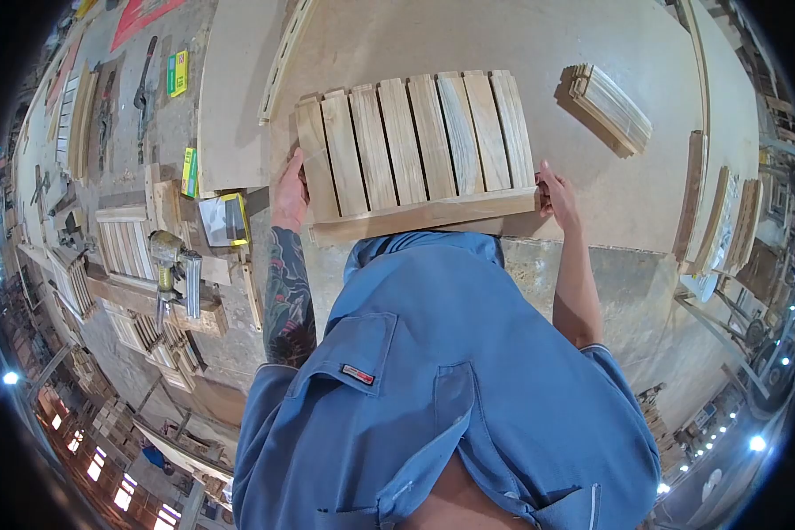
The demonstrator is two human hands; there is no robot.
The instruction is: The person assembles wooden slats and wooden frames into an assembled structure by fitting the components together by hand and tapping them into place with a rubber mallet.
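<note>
A slatted wooden panel (421, 132) lies before me on the large board, its several pale slats side by side with narrow dark gaps. Along its near side runs a wooden rail (433, 212), close to my body. My left hand (290, 193) is closed on the panel's left edge, with the thumb showing near the corner. At the opposite end, my right hand (556, 193) grips the near right corner, where the rail ends. The undersides of the fingers are hidden on both sides.
A bundle of wooden strips (611, 108) lies to the right on the board (592, 35). On the left bench are a nail gun (170, 256), yellow-green boxes (177, 73), a box with a yellow edge (225, 220) and other slatted pieces (125, 247). Strips (724, 221) stand at far right.
</note>
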